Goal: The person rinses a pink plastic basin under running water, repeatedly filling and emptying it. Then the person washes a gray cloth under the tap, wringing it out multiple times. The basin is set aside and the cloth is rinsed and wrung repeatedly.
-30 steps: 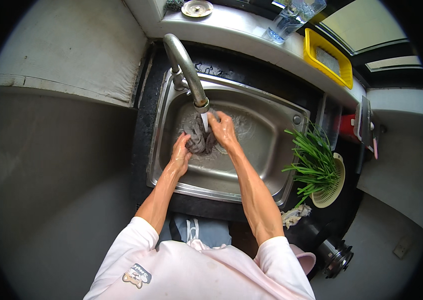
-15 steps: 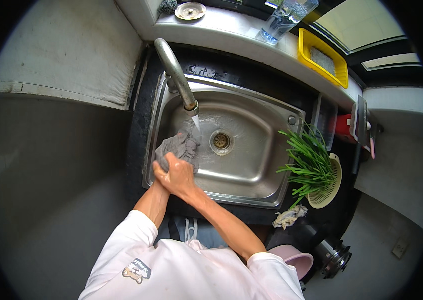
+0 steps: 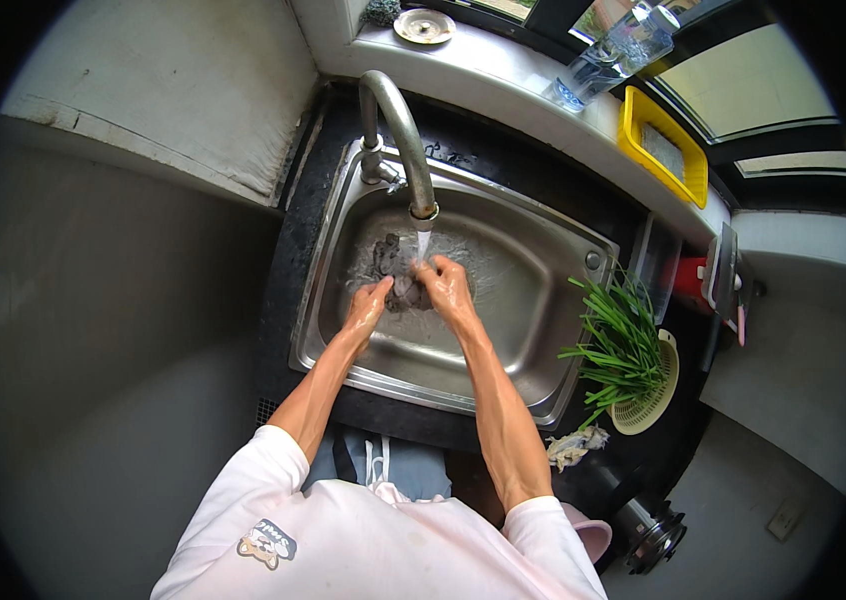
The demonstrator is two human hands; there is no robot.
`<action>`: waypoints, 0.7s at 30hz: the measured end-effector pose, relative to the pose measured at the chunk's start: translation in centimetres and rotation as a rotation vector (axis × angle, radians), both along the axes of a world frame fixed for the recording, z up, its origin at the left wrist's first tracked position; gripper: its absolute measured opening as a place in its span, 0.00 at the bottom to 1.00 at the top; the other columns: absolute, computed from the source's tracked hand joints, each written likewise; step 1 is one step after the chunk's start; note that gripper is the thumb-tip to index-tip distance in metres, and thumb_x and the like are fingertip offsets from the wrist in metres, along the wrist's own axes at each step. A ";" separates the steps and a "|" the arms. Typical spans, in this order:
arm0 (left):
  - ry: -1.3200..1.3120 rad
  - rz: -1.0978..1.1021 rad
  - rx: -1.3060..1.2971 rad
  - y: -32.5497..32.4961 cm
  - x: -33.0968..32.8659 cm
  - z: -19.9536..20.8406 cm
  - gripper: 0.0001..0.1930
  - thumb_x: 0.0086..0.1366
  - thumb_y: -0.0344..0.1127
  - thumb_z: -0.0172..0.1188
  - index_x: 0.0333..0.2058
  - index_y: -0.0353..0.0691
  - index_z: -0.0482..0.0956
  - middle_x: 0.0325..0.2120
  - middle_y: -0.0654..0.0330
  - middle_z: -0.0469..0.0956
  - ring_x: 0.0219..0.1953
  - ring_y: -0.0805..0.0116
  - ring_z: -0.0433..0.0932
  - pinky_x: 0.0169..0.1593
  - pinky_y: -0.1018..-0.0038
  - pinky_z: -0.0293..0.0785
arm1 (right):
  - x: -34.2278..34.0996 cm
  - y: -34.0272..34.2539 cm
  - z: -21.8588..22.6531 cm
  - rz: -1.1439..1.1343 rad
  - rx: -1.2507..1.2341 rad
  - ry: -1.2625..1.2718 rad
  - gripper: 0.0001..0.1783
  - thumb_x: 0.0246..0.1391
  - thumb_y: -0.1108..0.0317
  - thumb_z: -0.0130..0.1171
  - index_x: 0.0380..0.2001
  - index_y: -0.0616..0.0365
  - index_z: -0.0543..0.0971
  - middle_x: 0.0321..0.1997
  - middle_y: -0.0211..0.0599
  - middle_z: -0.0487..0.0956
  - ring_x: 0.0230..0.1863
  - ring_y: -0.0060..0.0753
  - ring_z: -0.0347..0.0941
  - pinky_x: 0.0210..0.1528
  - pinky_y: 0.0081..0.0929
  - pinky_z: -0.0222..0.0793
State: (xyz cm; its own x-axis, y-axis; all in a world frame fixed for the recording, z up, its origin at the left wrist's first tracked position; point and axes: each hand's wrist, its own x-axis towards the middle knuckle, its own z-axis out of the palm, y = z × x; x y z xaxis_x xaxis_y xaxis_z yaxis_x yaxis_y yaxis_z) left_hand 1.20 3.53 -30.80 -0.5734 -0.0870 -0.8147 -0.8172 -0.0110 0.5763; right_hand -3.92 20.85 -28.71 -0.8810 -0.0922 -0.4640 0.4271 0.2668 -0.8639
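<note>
A wet grey cloth [image 3: 389,256] hangs spread between my hands in the steel sink [image 3: 523,330]. My left hand [image 3: 370,304] closes on its near left edge, thumb on top. On the cloth's right side, my right hand [image 3: 448,290] grips with curled fingers, just below the running water [image 3: 424,244]. The stream falls from the curved metal faucet [image 3: 405,130] onto the cloth. The lower part of the cloth and the drain are hard to make out under the hands and splashing water.
A pale colander [image 3: 649,402] with long green stalks [image 3: 618,350] stands right of the sink, near a crumpled rag [image 3: 577,447]. A yellow basket [image 3: 665,148], a clear bottle [image 3: 613,58] and a small dish [image 3: 424,27] sit on the ledge behind.
My hands were together on the bunched cloth at the sink's left; now they are apart, with the cloth opened between them under the stream. The whole view has shifted slightly.
</note>
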 end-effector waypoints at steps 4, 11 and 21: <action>0.006 0.222 0.317 0.7 -0.2 1.3 0.29 0.69 0.57 0.62 0.51 0.33 0.81 0.44 0.55 0.83 0.49 0.65 0.79 0.56 0.68 0.72 | 2.3 -0.7 1.1 0.053 -0.073 0.036 0.16 0.66 0.59 0.61 0.32 0.63 0.80 0.26 0.24 0.74 0.28 0.16 0.64 0.29 0.25 0.61; 0.320 0.515 0.277 -1.8 0.6 2.4 0.15 0.73 0.45 0.60 0.47 0.39 0.75 0.43 0.60 0.80 0.41 0.70 0.79 0.45 0.66 0.78 | 1.4 4.0 6.5 -0.174 0.019 0.105 0.10 0.57 0.70 0.69 0.36 0.66 0.82 0.27 0.29 0.80 0.30 0.19 0.72 0.33 0.24 0.70; 0.514 0.480 0.470 -1.7 3.4 11.1 0.16 0.75 0.38 0.57 0.56 0.39 0.67 0.53 0.52 0.77 0.52 0.60 0.81 0.48 0.56 0.83 | -2.8 4.8 9.9 -0.129 0.643 0.616 0.26 0.56 0.65 0.68 0.55 0.68 0.78 0.51 0.51 0.82 0.51 0.44 0.78 0.58 0.39 0.73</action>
